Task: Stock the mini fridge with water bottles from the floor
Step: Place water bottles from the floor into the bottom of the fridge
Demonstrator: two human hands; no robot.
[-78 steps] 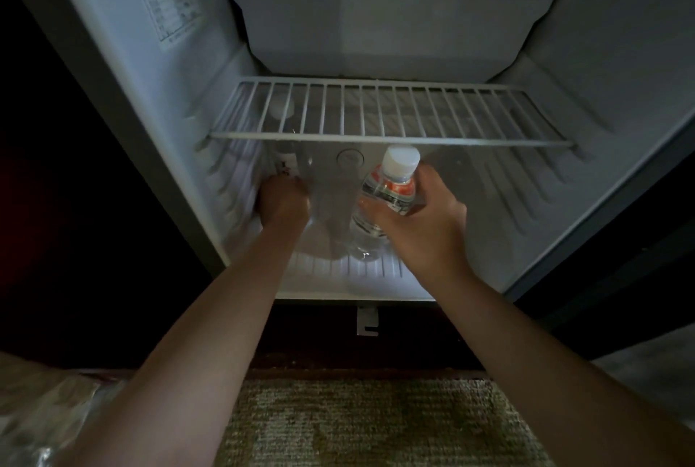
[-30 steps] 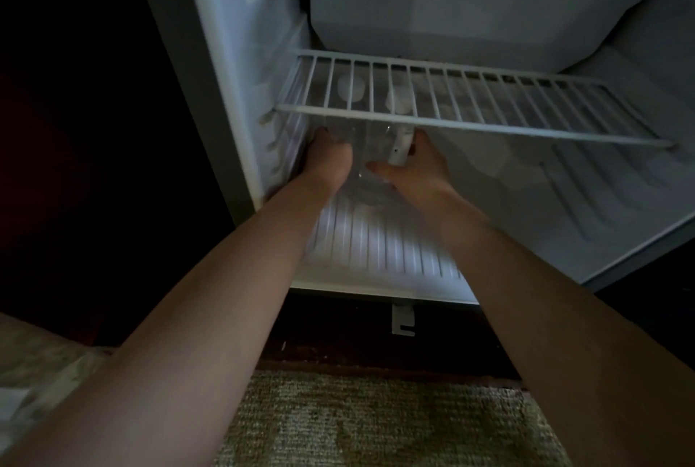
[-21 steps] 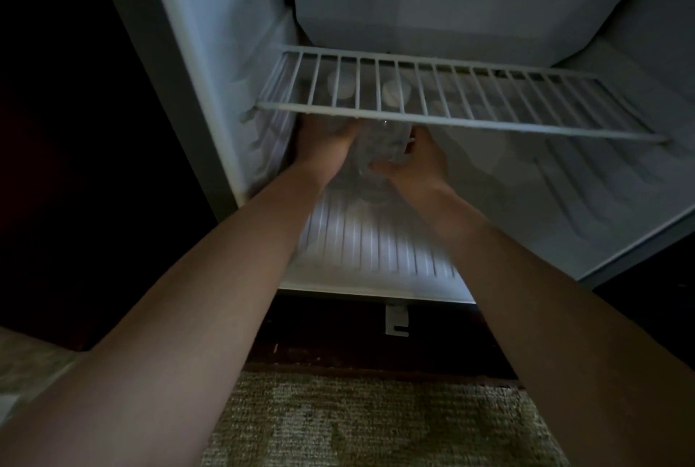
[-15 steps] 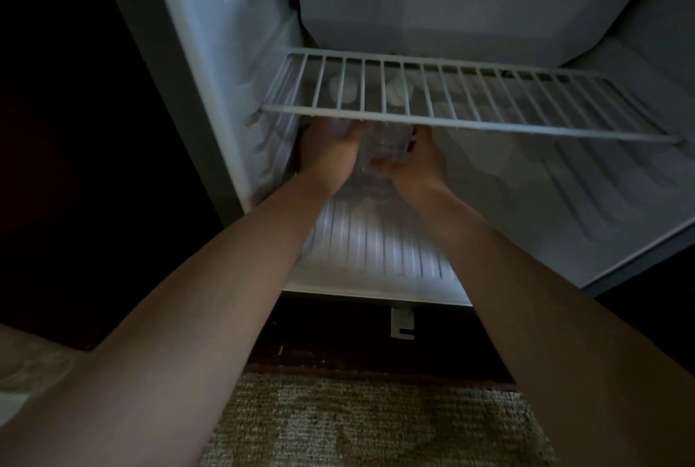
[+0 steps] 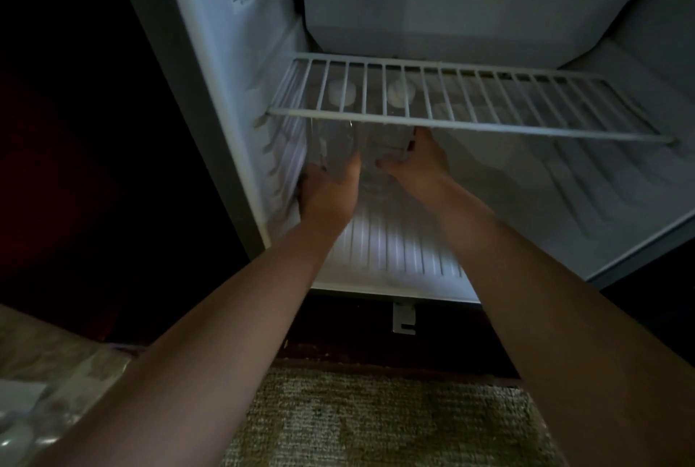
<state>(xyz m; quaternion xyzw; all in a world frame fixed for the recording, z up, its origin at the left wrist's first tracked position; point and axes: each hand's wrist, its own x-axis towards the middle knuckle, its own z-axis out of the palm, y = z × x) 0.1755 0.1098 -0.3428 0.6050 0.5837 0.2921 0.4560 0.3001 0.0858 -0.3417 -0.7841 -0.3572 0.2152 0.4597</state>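
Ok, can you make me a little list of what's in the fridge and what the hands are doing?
fridge: open mini fridge, dim inside
shelf: white wire shelf, nothing on it
bottles: two clear water bottles standing under the shelf at the left; left bottle, right bottle
caps: two white caps show through the wires
left hand: left hand around the left bottle
right hand: right hand around the right bottle
floor: carpet in front
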